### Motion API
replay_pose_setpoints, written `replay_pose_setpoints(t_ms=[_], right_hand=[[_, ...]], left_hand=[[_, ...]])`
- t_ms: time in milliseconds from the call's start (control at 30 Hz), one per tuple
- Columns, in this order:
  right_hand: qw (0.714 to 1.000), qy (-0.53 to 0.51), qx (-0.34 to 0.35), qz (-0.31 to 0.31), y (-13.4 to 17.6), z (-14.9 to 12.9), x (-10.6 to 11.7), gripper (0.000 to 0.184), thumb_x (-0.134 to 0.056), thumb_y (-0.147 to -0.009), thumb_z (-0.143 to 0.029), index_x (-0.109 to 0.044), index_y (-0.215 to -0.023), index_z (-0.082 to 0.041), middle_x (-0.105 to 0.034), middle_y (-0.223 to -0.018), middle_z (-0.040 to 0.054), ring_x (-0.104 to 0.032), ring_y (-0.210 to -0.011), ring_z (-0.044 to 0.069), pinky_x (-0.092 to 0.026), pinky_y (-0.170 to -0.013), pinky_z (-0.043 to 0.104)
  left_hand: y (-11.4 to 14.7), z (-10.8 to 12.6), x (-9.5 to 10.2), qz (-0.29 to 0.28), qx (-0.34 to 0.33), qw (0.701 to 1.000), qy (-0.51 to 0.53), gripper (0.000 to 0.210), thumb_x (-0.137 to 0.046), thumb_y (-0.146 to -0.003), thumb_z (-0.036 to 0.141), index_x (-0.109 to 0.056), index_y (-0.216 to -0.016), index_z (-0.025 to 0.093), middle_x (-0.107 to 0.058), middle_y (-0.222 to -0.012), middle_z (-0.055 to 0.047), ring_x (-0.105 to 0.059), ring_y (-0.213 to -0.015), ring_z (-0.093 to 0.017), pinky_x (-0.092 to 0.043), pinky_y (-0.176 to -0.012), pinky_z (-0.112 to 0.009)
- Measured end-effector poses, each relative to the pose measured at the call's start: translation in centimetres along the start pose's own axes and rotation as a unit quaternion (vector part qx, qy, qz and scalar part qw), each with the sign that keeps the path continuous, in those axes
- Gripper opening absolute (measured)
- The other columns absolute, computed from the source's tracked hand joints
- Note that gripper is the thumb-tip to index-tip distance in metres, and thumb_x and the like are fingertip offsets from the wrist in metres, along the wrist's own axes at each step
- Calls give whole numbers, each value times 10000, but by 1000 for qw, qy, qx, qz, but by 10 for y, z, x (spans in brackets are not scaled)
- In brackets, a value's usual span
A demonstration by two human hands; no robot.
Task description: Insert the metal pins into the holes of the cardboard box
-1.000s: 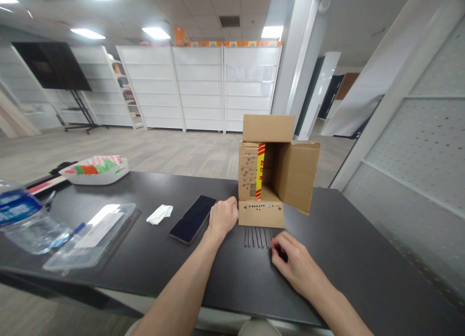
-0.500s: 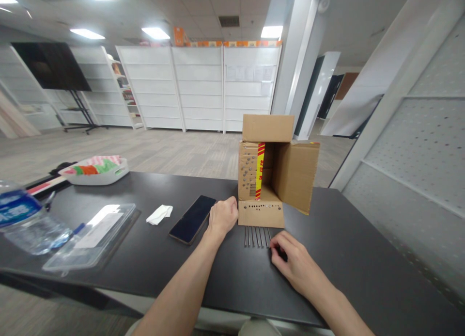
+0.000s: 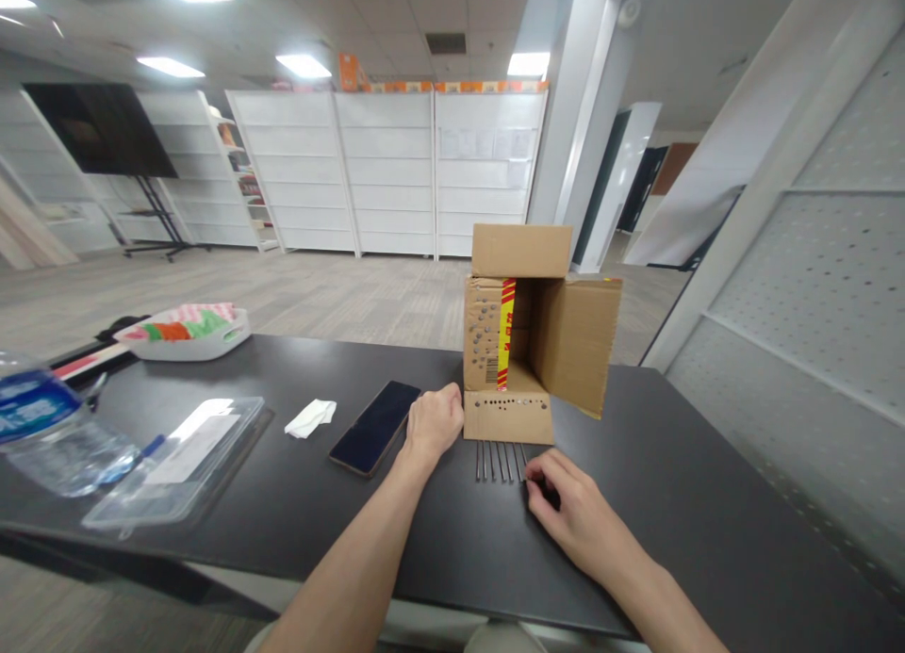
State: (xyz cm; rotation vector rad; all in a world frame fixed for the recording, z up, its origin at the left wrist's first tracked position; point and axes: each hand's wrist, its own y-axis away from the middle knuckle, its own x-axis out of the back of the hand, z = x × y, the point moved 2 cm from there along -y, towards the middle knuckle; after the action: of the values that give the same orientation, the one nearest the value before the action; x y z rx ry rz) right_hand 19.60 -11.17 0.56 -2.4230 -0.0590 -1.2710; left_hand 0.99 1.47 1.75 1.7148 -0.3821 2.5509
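Note:
A cardboard box (image 3: 576, 337) lies open toward me on the black table, its flaps spread. Round holes and grey nail heads dot its left flap (image 3: 483, 333), and a row of holes runs along the bottom flap (image 3: 507, 422). Several nails (image 3: 493, 462) lie side by side at that flap's near edge, heads toward me. My right hand (image 3: 566, 502) is pinched at the head end of the rightmost nail. My left hand (image 3: 435, 419) is closed at the box's lower left edge, beside a dark phone (image 3: 374, 428); what its fingers grip is hidden.
Left of the phone lie a crumpled white tissue (image 3: 309, 417) and a clear plastic case (image 3: 176, 460). A water bottle (image 3: 57, 436) stands at the far left, with a white basket (image 3: 188, 337) of coloured cloth-like items behind. A perforated panel (image 3: 813, 333) rises on the right.

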Motion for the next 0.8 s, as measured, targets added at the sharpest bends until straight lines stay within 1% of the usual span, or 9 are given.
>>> replay_pose_setpoints(t_ms=[100, 267, 400, 467, 633, 800], right_hand=[[1000, -3, -15, 20, 0, 2, 4, 103, -427, -887, -183, -522, -921, -201, -558, -864, 36, -541, -733, 165, -436, -677, 291], [997, 23, -31, 60, -14, 9, 13, 144, -426, -874, -218, -557, -926, -188, -588, -832, 48, -561, -724, 179, -437, -673, 304], [997, 46, -56, 40, -39, 16, 21, 204, -446, -838, -203, -546, -1015, -196, -601, -756, 7, -567, -661, 167, -411, -633, 286], [996, 56, -65, 34, -53, 18, 24, 209, -449, -828, -185, -542, -1015, -197, -597, -700, -12, -561, -624, 158, -380, -597, 268], [992, 88, -90, 19, -81, 19, 27, 156, -486, -820, -160, -546, -958, -202, -593, -649, -18, -540, -566, 142, -317, -546, 241], [985, 130, -115, -8, -95, 20, 23, 54, -520, -810, -157, -552, -821, -198, -583, -635, -2, -524, -541, 134, -285, -516, 235]], left_hand=[[0, -1, -2, 10, -9, 1000, -3, 318, -331, -899, 239, -649, -904, 245, -710, -869, -61, -664, -827, -210, -392, -671, -266], [-1, -1, -4, 3, 1, 1000, -3, 305, -346, -898, 242, -650, -918, 244, -711, -885, -59, -660, -851, -206, -398, -698, -266], [-2, -2, -5, 9, -3, 1000, 0, 299, -348, -901, 249, -647, -902, 246, -709, -874, -58, -661, -846, -209, -393, -688, -267], [-2, -3, -6, 15, -13, 1000, 1, 305, -342, -901, 246, -647, -898, 250, -707, -863, -57, -660, -832, -215, -392, -683, -272], [-4, -5, -9, 18, -18, 1000, -2, 302, -343, -894, 236, -644, -899, 253, -706, -846, -54, -656, -799, -212, -387, -681, -271], [-4, -5, -8, 28, -19, 999, -7, 293, -341, -888, 230, -633, -873, 246, -706, -829, -54, -659, -787, -212, -369, -643, -270]])
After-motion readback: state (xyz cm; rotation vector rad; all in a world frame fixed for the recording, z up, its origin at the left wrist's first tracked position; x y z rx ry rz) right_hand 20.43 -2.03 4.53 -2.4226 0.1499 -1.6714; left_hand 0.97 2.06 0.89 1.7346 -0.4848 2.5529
